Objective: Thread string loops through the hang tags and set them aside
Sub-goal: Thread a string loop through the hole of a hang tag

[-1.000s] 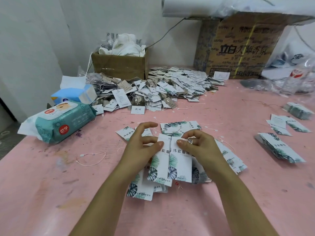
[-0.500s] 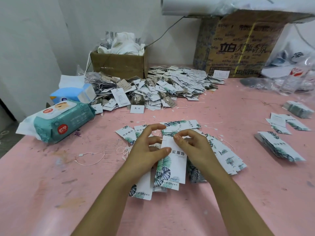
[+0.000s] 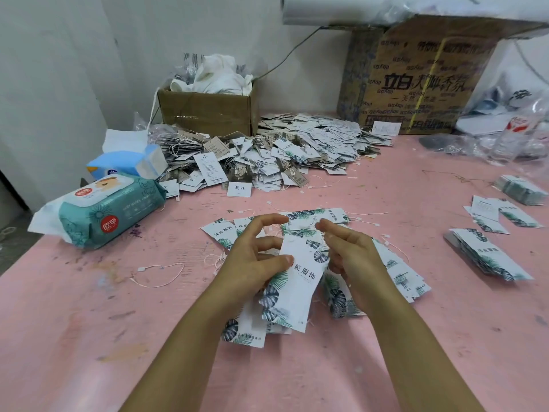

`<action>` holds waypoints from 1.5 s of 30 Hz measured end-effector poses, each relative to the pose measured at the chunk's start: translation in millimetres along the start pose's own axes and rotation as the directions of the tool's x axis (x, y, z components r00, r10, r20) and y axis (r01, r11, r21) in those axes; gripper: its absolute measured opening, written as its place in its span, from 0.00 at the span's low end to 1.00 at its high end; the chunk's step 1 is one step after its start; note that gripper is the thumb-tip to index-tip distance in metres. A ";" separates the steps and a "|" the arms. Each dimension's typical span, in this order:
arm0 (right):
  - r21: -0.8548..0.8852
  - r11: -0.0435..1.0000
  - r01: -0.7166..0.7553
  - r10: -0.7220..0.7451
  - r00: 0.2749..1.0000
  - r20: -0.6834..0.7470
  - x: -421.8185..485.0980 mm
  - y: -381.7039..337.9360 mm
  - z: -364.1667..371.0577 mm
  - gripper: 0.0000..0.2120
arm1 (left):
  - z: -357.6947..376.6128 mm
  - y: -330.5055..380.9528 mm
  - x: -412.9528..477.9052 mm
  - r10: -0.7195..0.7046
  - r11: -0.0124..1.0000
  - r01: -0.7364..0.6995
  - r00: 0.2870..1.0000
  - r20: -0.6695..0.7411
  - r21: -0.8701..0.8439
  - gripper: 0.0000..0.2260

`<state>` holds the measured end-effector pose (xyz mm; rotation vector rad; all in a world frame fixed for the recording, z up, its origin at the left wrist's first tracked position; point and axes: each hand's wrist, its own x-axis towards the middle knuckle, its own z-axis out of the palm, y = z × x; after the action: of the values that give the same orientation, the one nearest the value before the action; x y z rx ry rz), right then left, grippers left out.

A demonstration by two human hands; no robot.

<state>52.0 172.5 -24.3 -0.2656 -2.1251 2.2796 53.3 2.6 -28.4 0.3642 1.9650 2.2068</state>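
Observation:
My left hand point(image 3: 255, 260) pinches a small stack of white hang tags point(image 3: 297, 281) printed with green leaves, thumb on the top tag's face. To the right of the stack, my right hand point(image 3: 350, 254) has its fingers curled near the tags' top edge; whether it pinches a string is too small to tell. Under both hands a loose spread of the same leaf tags point(image 3: 398, 272) lies on the pink table point(image 3: 89, 337). A loose string loop point(image 3: 157, 273) lies to the left.
A big heap of strung tags point(image 3: 267, 156) lies at the back, in front of a small cardboard box point(image 3: 208, 111) and a large printed carton point(image 3: 421, 81). A wipes pack point(image 3: 104, 212) and tissue pack point(image 3: 130, 162) sit left. More tag stacks point(image 3: 487, 257) lie right.
The held stack has tilted and dropped slightly. My right fingers have drawn back from the tags' top to the right, and my left forefinger has lifted off.

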 end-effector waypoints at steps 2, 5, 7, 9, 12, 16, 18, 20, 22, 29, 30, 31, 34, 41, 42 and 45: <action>-0.026 1.000 -0.013 0.013 1.000 -0.018 1.3 1.7 0.0 0.16 | 0.1 0.0 -0.2 -0.004 1.000 0.004 1.000 0.004 -0.004 0.23; -0.017 1.000 0.001 -0.001 1.000 -0.011 0.6 -0.5 1.8 0.16 | 0.0 0.0 0.1 -0.003 1.000 0.003 1.000 0.013 -0.008 0.23; -0.019 1.000 0.016 -0.016 1.000 -0.008 0.0 -1.6 2.4 0.14 | -0.1 0.6 0.3 -0.001 1.000 0.001 1.000 0.010 -0.012 0.23; -0.038 0.999 0.032 -0.032 0.999 -0.012 0.2 -1.7 1.7 0.11 | 0.2 1.3 0.2 0.002 1.000 -0.002 1.000 0.008 -0.017 0.23; -0.089 0.994 0.062 -0.064 0.998 -0.014 1.5 -1.2 -1.8 0.11 | 0.6 2.0 -0.5 0.010 1.000 -0.009 1.000 0.008 -0.024 0.23; -0.120 0.982 0.144 -0.145 0.989 0.001 3.9 1.0 -6.3 0.17 | 1.8 3.6 -0.8 0.028 0.999 -0.028 0.999 0.015 -0.019 0.25; -0.109 0.975 0.193 -0.192 0.981 0.013 4.3 1.5 -6.9 0.19 | 2.5 4.6 -1.1 0.033 0.999 -0.033 0.999 0.026 -0.023 0.26; -0.110 0.964 0.242 -0.240 0.970 0.027 4.4 1.6 -6.5 0.19 | 2.4 4.6 -0.9 0.032 0.999 -0.031 0.999 0.028 -0.031 0.26; -0.131 0.946 0.296 -0.293 0.955 0.042 4.7 1.9 -5.5 0.20 | 2.6 4.5 -0.6 0.030 0.999 -0.029 0.999 0.025 -0.030 0.26; -0.248 0.902 0.353 -0.340 0.936 0.093 4.6 2.0 -9.9 0.27 | 2.2 6.9 -1.8 -0.001 0.997 0.008 0.997 0.079 -0.082 0.26; -0.238 0.912 0.334 -0.317 0.942 0.108 4.5 2.5 -8.9 0.29 | 1.4 7.0 -1.8 -0.006 0.997 0.013 0.997 0.082 -0.077 0.26; -0.217 0.924 0.316 -0.297 0.948 0.118 4.3 2.9 -7.7 0.30 | 1.1 7.0 -1.7 -0.013 0.998 0.019 0.996 0.083 -0.067 0.26; -0.209 0.923 0.323 -0.283 0.938 0.200 2.9 2.9 -4.9 0.31 | 0.8 6.9 -1.8 -0.053 0.998 0.056 0.996 0.078 -0.031 0.24; -0.175 0.947 0.270 -0.240 0.954 0.178 0.4 -2.5 -4.7 0.38 | 0.0 7.9 -4.5 -0.136 0.989 0.126 0.979 0.152 0.075 0.22; -0.175 0.950 0.258 -0.228 0.958 0.172 0.7 -2.3 -5.3 0.37 | -0.5 8.3 -5.1 -0.140 0.988 0.128 0.978 0.155 0.087 0.21; -0.212 0.953 0.216 -0.186 0.971 0.152 1.9 0.8 -8.1 0.34 | 0.0 9.2 -5.5 -0.135 0.988 0.122 0.980 0.148 0.097 0.20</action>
<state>51.3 180.7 -25.8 0.0998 -2.3541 1.9954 58.9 -0.1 -19.7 0.3951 1.9491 1.9572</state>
